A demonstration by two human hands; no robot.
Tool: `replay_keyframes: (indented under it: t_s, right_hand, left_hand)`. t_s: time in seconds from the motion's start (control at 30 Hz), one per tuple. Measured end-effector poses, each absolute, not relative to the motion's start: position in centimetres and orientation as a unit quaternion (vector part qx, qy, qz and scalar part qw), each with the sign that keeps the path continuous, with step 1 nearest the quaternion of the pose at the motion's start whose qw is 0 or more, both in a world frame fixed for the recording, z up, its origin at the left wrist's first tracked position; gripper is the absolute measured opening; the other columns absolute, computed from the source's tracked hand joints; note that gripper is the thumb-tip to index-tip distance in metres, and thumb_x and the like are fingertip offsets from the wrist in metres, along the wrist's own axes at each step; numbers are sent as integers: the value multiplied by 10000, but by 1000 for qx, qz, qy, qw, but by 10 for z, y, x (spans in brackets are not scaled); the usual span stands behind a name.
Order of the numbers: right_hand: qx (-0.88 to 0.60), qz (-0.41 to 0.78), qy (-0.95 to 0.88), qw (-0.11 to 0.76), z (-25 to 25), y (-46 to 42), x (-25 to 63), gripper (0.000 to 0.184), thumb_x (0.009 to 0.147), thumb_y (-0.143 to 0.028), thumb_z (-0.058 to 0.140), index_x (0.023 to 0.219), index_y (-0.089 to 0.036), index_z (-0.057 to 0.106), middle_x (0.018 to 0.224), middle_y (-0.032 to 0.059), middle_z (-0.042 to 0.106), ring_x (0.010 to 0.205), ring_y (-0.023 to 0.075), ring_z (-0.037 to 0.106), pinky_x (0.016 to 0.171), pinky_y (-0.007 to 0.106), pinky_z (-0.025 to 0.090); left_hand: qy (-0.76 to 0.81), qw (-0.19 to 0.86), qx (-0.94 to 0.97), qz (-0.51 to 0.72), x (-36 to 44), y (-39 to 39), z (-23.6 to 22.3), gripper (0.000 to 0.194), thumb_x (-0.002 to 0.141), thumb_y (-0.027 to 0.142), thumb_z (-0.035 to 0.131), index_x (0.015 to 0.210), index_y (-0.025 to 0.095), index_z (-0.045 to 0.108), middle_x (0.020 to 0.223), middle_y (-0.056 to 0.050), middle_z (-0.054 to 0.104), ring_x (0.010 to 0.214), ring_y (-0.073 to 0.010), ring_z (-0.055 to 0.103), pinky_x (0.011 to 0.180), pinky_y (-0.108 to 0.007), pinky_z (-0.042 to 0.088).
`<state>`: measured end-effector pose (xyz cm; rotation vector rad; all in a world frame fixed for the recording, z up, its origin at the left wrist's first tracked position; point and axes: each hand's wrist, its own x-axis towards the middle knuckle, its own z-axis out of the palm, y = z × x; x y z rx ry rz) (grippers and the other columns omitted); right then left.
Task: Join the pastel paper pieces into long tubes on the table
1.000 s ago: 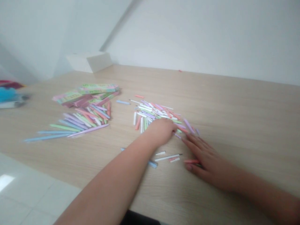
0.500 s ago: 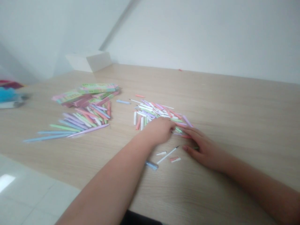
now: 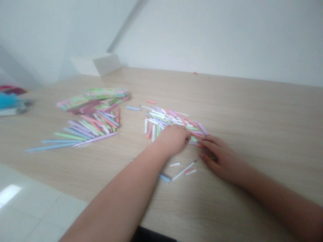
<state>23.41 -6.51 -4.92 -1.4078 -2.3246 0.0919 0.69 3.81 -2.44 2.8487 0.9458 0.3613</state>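
Against a heap of slim pastel tubes [image 3: 169, 117], left fingers [image 3: 185, 134] curl over with hold unclear, right fingers [image 3: 209, 143] splay open.

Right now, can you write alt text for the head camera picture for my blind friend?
A left hand and a right hand reach to a loose heap of pastel sticks on a light wooden table, the left hand curled at its near edge. More sticks and colourful packets lie farther left.
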Motion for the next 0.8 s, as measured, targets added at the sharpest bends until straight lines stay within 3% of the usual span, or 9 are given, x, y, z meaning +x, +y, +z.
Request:
replay_keyframes:
  t_s: [0.2,0.3,0.47,0.8]
  right_hand:
    - [-517,4,-828,215,-43,-59,227,480,946,-333,573,1423,-295,543,1222,113,646,1176,326,581,1015,534,493]
    - [-517,-5,-828,215,-45,-53,226,415,957,-331,557,1369,-292,598,1147,108,664,1100,312,606,971,512,509]
    - [-515,-2,-834,195,-47,-49,227,266,969,-323,543,1171,-255,701,1101,105,674,1046,294,612,939,489,510]
    - [-520,2,-831,196,-48,-49,229,248,970,-330,538,1130,-266,717,1095,97,697,1047,299,624,935,507,517]
  left_hand:
    - [309,38,942,121,10,39,-28,267,980,257,445,1060,243,699,1110,-55,689,1119,-256,594,981,-436,469]
    - [306,33,944,119,11,38,-28,271,987,265,441,1061,242,701,1118,-58,685,1125,-259,591,972,-435,470]
    - [288,44,949,120,12,38,-28,265,986,276,450,1068,264,702,1147,-34,700,1122,-268,598,960,-451,469]
    - [290,56,948,122,10,39,-26,280,995,300,455,1164,284,677,1178,-42,692,1155,-253,590,1007,-420,447]
